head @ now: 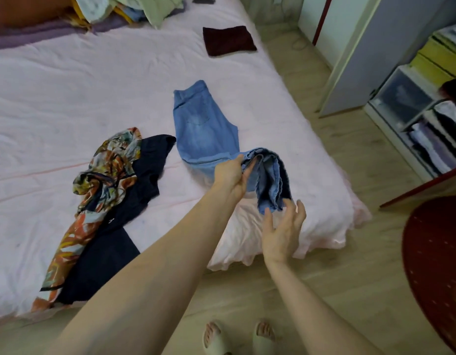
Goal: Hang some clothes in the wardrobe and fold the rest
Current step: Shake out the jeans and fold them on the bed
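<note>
One pair of light blue denim jeans (205, 129) lies on the pale pink bedsheet (68, 103), waist end pointing toward the far side of the bed and the legs folded back near the bed's near right corner. I see my left hand (230, 175) gripping the folded legs, thumb on top and fingers curled underneath the denim, lifting that bundle a little off the sheet. My right hand (283, 231) sits just below the frayed hems, fingers spread and relaxed, its fingertips near the cloth; I cannot tell whether they touch it, and it holds nothing.

Left of the jeans, a dark navy garment (114, 221) sprawls crumpled across the sheet, one corner lying close to the jeans' left edge. A floral-print scarf-like cloth in orange, teal and cream (106, 175) is draped over it and trails toward the near edge of the bed. Beyond the jeans, well apart, a folded dark maroon cloth (229, 41) rests flat on the sheet. Further off, at the bed's far left, is a heap of mixed pale clothes (134, 8).

Right of the jeans, across the wooden floor (324, 290), stands an open wardrobe with stacked storage boxes and folded fabrics (426, 111). A round dark red rug (437, 265) lies at the right edge.
</note>
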Demonstrator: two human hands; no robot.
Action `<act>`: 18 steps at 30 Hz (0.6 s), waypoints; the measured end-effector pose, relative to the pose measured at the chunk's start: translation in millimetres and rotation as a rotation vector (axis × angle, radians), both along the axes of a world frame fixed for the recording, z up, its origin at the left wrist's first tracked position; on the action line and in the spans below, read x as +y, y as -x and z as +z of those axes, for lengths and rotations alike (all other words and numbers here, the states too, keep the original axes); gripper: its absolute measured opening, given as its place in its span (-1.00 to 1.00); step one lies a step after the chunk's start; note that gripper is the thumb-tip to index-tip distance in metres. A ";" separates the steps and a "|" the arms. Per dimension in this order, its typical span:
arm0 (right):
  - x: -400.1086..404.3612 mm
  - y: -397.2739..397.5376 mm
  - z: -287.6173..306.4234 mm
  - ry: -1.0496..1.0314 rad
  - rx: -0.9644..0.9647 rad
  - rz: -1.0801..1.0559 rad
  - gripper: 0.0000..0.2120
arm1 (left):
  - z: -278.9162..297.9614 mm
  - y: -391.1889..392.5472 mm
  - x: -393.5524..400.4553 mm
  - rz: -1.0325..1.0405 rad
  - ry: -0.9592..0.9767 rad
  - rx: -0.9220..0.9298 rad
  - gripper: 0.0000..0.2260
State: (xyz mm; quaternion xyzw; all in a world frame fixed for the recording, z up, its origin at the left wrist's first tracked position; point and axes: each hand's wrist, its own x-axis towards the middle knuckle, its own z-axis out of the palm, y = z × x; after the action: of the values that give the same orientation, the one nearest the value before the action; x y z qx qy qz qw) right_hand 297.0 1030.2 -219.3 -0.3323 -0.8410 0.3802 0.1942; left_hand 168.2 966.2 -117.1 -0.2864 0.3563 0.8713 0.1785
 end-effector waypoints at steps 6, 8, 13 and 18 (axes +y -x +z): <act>11.2 24.8 6.2 0.065 -0.112 -0.073 -0.60 | 23.0 9.6 -7.7 -0.037 0.006 0.033 -0.85; 11.7 29.5 8.7 0.100 -0.089 -0.079 -0.63 | 26.1 11.3 -12.0 -0.031 0.055 0.040 -0.83; 31.6 30.6 31.9 -0.004 -0.187 0.003 -0.77 | 24.8 16.0 -38.7 -0.042 0.333 -0.019 -0.80; 64.0 19.4 64.1 -0.332 -0.275 0.296 -0.95 | 29.9 11.0 -74.8 -0.097 0.579 -0.093 -0.92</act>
State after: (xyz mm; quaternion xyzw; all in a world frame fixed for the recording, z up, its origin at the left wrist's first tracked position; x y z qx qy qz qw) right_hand 277.6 1094.2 -155.2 -0.2176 -0.9499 0.2126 0.0720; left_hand 157.2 891.4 -87.2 -0.3476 0.5947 0.7098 0.1470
